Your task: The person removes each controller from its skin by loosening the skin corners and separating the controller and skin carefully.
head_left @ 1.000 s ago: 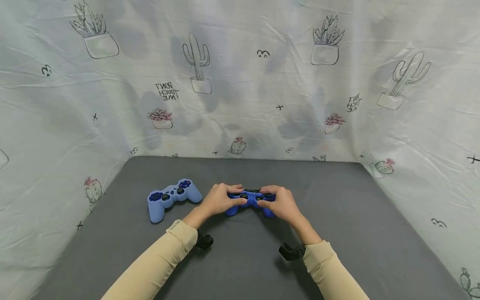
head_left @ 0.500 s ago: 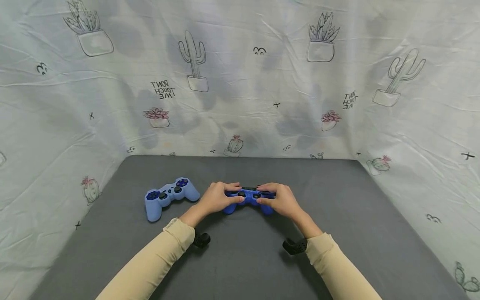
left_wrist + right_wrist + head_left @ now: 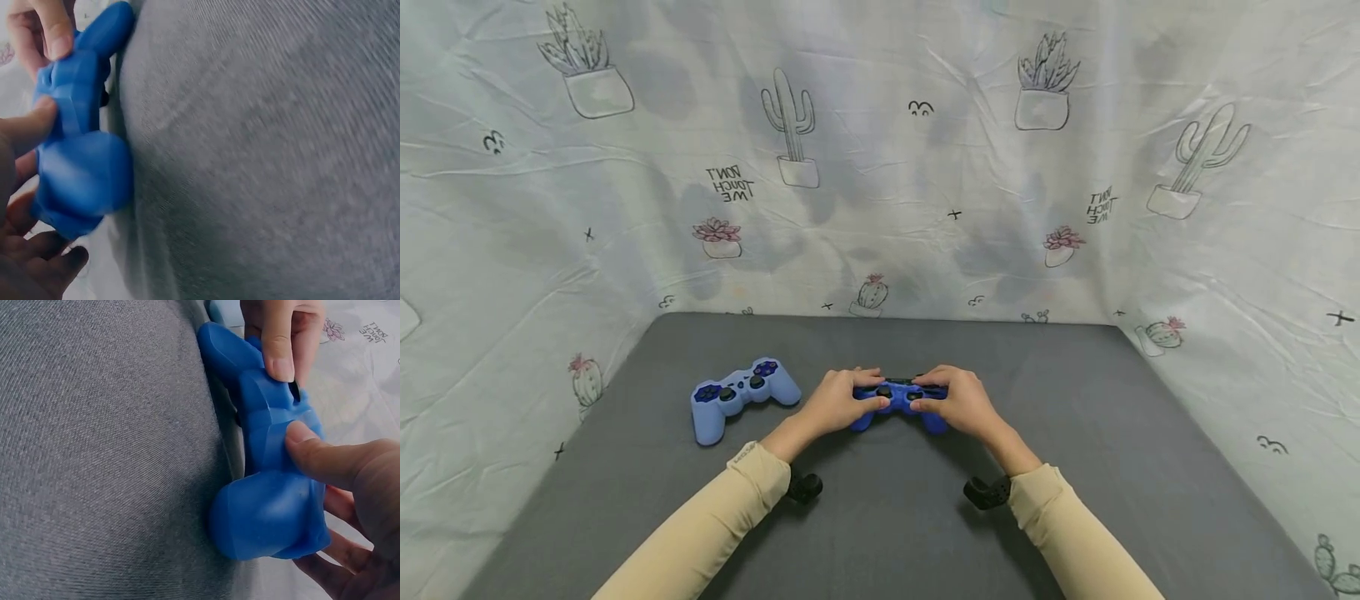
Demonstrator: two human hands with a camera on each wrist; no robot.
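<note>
Here we see both hands, left hand (image 3: 838, 400) and right hand (image 3: 961, 404), clasping the dark blue controller (image 3: 898, 398) mid-table (image 3: 1075, 467).

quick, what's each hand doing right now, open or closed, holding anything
Left hand: closed, gripping the left side of the dark blue silicone-covered game controller.
Right hand: closed, gripping the right side of the same controller.

A makeshift recording booth: a wrinkled pale cactus-print cloth backdrop (image 3: 880, 167) walls in a dark grey fabric-covered counter (image 3: 1075, 467) on three sides.
</note>
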